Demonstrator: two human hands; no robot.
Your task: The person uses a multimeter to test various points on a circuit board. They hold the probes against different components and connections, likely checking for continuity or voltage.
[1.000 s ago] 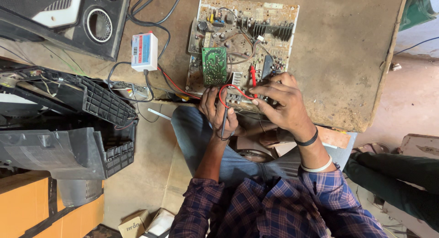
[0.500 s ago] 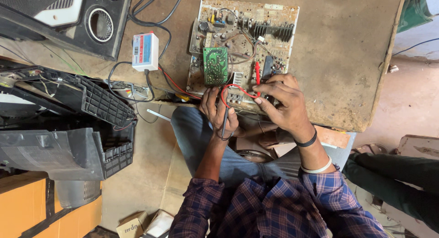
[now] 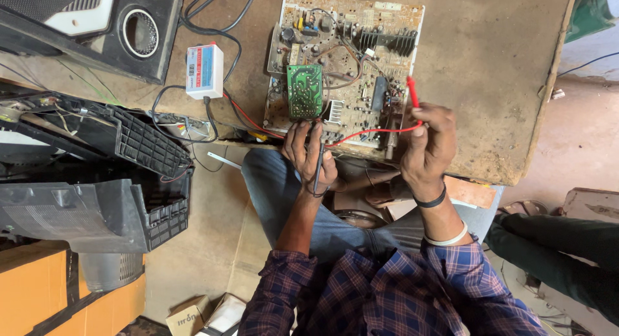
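Observation:
A beige circuit board with a small green board on it lies on a worn brown table. My left hand grips a black test probe at the board's near edge, just below the green board. My right hand holds a red test probe upright over the board's right side. A red lead runs between the two hands.
A white meter box with black and red wires sits left of the board. A black speaker is at the top left. Dark plastic casings fill the left. Cardboard boxes lie on the floor. Another person's dark-trousered leg is at the right.
My right hand has moved right and away from my left hand, carrying the red probe to the board's right side. My left hand stays with the black probe.

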